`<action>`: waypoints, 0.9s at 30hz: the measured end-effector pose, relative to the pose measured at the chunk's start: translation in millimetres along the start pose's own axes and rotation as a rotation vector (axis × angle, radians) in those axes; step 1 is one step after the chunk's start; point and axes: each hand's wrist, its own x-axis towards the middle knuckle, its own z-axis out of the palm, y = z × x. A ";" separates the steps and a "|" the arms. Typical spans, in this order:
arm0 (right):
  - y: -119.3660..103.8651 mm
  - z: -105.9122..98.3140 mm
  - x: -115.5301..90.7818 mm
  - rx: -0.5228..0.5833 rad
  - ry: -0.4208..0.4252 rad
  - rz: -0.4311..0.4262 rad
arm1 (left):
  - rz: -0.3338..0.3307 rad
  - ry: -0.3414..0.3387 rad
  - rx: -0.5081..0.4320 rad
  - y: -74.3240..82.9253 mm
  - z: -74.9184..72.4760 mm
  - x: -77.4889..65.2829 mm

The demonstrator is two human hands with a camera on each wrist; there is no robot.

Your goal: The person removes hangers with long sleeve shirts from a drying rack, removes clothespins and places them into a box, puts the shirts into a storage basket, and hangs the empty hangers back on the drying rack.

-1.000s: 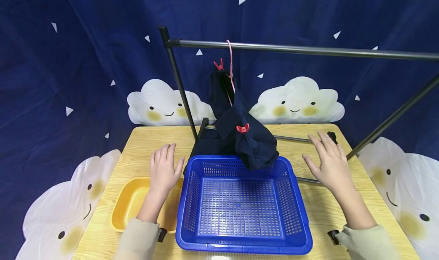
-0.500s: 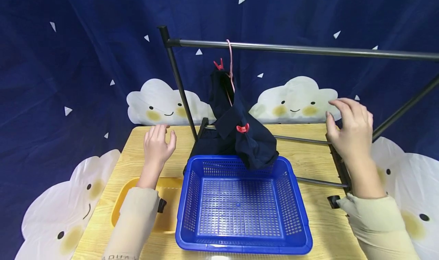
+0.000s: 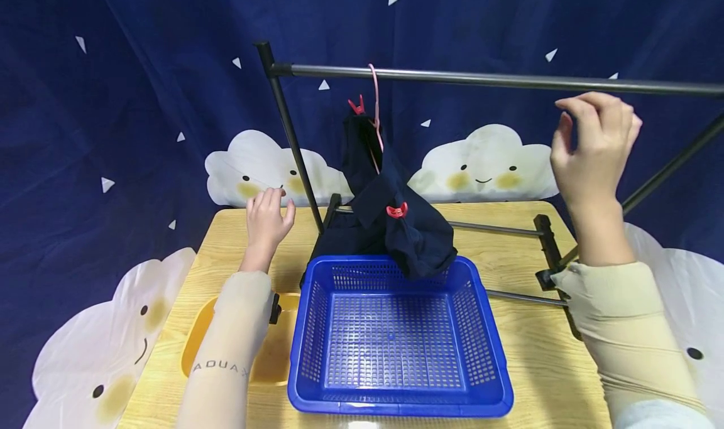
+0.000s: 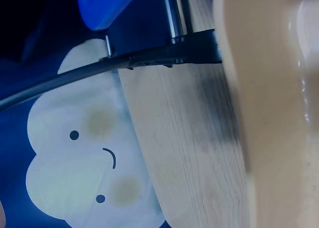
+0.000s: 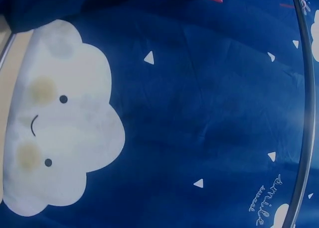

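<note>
The black metal tube rack [image 3: 492, 78] stands on the pale wood-grain bench [image 3: 509, 266], a dark navy cloth garment [image 3: 421, 240] hanging from its bar by a pink hanger [image 3: 376, 112]. The right hand [image 3: 596, 149], fingers loosely curved, and the left hand [image 3: 266, 223], similarly relaxed, hold nothing. The blue perforated plastic basket [image 3: 401, 409] sits in front, right of a yellow plastic tub [image 3: 274, 357].
</note>
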 end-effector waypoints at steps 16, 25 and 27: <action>25.5 18.5 24.3 -0.046 -0.104 -0.070 | -0.167 -0.387 0.067 0.9 16.9 25.4; 34.9 24.6 25.6 -0.064 -0.128 -0.114 | -0.253 -0.471 0.147 4.1 30.7 28.1; 35.3 25.9 26.2 -0.071 -0.124 -0.125 | -0.259 -0.457 0.172 5.1 33.5 28.1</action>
